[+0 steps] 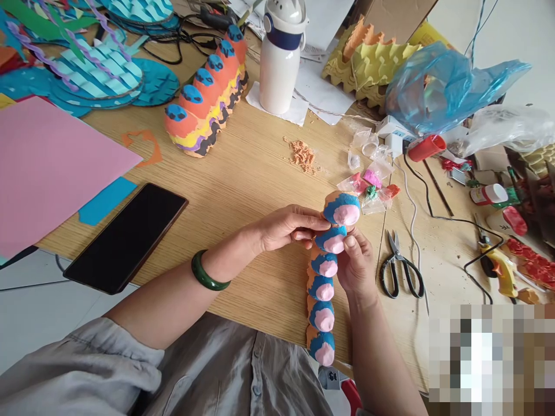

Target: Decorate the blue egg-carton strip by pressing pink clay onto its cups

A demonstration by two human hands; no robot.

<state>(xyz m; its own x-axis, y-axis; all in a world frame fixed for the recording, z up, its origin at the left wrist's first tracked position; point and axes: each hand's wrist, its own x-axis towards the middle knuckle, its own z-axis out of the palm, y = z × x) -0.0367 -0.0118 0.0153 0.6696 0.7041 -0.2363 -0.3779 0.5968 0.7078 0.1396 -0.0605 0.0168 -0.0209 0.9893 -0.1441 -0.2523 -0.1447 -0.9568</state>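
Observation:
A long strip of egg carton cups (323,289) is held up over the table's near edge. Each orange cup carries blue modelling clay with a pink lump on it. My left hand (288,227) pinches the strip's upper left side, just below the top cup. On the other side, my right hand (358,260) grips it with the thumb against the second cup from the top. Some of the right fingers are hidden behind the strip. Scissors with black handles (401,268) lie to the right of my right hand, blades closed or nearly so.
An orange painted egg carton (208,92) with blue spots sits beyond my left hand, beside a white bottle (281,63). A phone (128,237) and pink sheet (60,167) lie left. Orange shavings (302,156), small clay bags (373,188), cables and a blue plastic bag (437,86) lie ahead and right.

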